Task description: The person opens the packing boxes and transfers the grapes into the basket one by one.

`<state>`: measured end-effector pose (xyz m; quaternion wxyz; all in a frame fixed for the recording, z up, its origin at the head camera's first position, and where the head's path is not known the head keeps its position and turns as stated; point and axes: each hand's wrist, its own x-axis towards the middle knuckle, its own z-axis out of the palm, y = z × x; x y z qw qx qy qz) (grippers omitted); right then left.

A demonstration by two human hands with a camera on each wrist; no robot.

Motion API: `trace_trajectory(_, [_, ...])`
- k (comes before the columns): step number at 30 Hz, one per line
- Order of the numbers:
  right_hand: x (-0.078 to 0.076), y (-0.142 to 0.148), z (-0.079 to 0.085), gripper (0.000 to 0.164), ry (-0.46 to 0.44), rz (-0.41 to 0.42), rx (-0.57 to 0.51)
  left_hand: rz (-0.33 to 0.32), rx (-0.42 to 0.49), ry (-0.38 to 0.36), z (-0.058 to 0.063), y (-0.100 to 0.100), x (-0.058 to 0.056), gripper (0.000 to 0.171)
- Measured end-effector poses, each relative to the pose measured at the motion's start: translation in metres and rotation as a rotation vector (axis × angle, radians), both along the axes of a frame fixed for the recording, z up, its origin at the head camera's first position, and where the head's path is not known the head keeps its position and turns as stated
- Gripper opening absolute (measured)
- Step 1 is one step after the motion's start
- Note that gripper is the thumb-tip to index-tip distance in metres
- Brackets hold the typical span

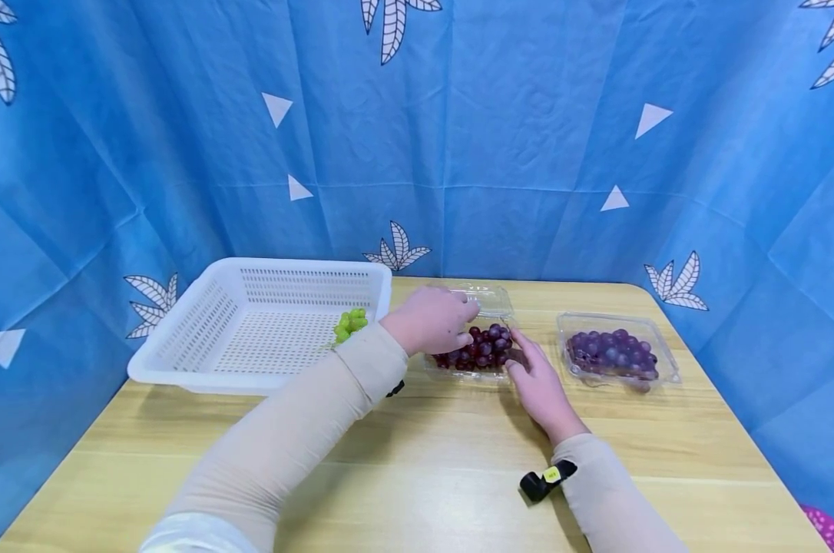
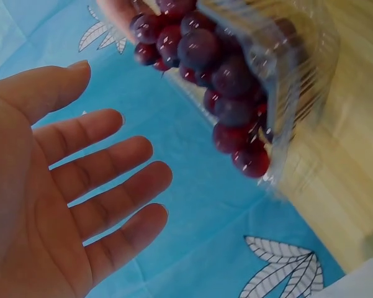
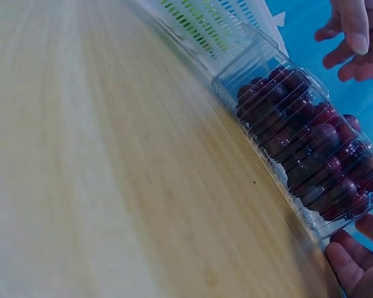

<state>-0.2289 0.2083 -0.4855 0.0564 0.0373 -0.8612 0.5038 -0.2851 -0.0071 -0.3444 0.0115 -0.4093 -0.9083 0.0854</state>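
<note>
A bunch of dark red grapes [image 1: 482, 347] lies in an open clear plastic box [image 3: 233, 81] on the table. My left hand [image 1: 436, 316] hovers over the box's left part. In the left wrist view its fingers [image 2: 121, 202] are extended and spread, with nothing held. At the box's right end is my right hand [image 1: 541, 384], index finger reaching along that end and thumb apart from it. The right wrist view shows its thumb [image 3: 346, 264] low beside the box corner; most of this hand is cut off there.
To the left stands a white slotted basket [image 1: 175, 374] with green grapes [image 1: 351, 322] inside. A second clear box [image 1: 668, 361] of dark grapes sits at the right. The first box's lid [image 1: 489, 298] lies folded back towards the blue curtain [image 1: 527, 153].
</note>
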Motion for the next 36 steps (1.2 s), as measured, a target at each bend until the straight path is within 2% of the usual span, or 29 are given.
trace_trajectory(11, [-0.001, 0.000, 0.001, 0.061, 0.005, 0.000, -0.017, 0.043, -0.049, -0.039, -0.025, 0.010, -0.004, 0.050])
trace_trajectory(20, [-0.001, 0.000, 0.000, 0.060, 0.010, 0.017, -0.056, 0.084, -0.047, -0.059, -0.035, 0.022, -0.004, 0.057])
trace_trajectory(26, [-0.001, 0.000, 0.001, 0.060, 0.000, 0.013, -0.046, 0.100, -0.073, -0.088, -0.044, 0.029, -0.009, 0.058])
trace_trajectory(36, [-0.001, 0.000, 0.001, 0.060, 0.000, 0.002, -0.032, 0.148, -0.022, -0.122, -0.056, 0.036, -0.011, 0.056])
